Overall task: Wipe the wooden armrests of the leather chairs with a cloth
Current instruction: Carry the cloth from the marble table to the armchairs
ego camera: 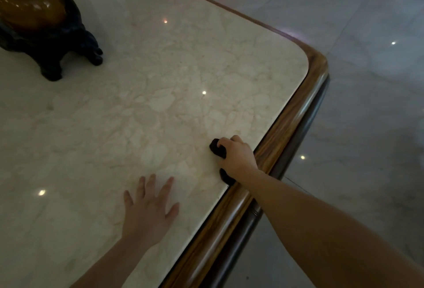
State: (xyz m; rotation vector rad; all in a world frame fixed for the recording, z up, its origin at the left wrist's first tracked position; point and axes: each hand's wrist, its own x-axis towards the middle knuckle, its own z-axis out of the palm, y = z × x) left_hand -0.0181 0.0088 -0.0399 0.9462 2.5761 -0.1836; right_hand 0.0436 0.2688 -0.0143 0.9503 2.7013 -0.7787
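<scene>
The left hand [150, 207] lies flat on the marble table top [142, 108], palm down, fingers spread and holding nothing, a little in from the table's wooden edge [282, 136]. The right hand [236, 156] is curled closed over a dark cloth [218, 148], fingers wrapped over the top of it and pressing it down on the marble just inside the wooden edge; the wrist crosses over that edge and the forearm reaches back off the table. Part of the cloth bulges out past the fingertips toward the middle of the table, and another bit shows under the heel of the hand, touching the seam where marble meets wood. The cloth sits ahead of and to the right of the left hand, near it but apart. Far across the table from the wooden edge, at the upper left, stands a dark carved stand [57, 46] with stubby feet, carrying an amber glossy ornament [27, 5] that is cut off by the frame. Beyond the rounded corner of the wooden edge stretches a polished tiled floor [367, 81] dotted with light reflections
</scene>
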